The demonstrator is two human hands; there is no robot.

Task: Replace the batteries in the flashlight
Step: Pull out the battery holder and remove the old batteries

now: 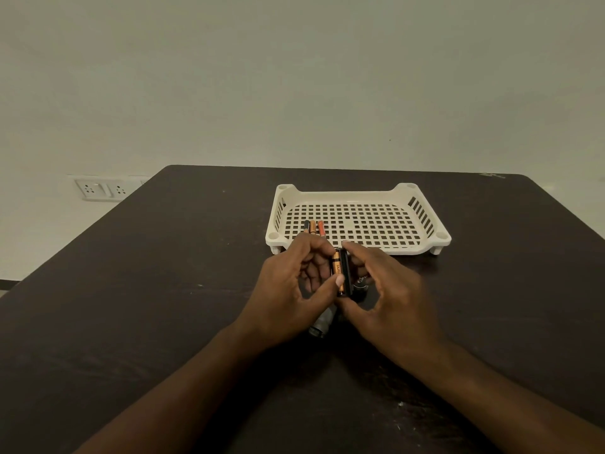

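Both hands meet over the dark table in front of the white tray. My right hand [389,290] pinches a black battery holder [346,273] end to end between forefinger and thumb. A copper and black battery [337,268] sits in the holder, and my left hand [291,286] presses on it with the thumb, fingers curled behind. The grey flashlight body [322,322] lies on the table under my hands, mostly hidden. A small dark part [361,283], perhaps the cap, lies just right of the holder. Three loose batteries [313,227] lie in the tray's near left corner.
The white perforated tray [360,247] stands on short legs just beyond my hands. The dark table [163,290] ends at a pale wall. A wall socket plate [98,189] sits at the far left.
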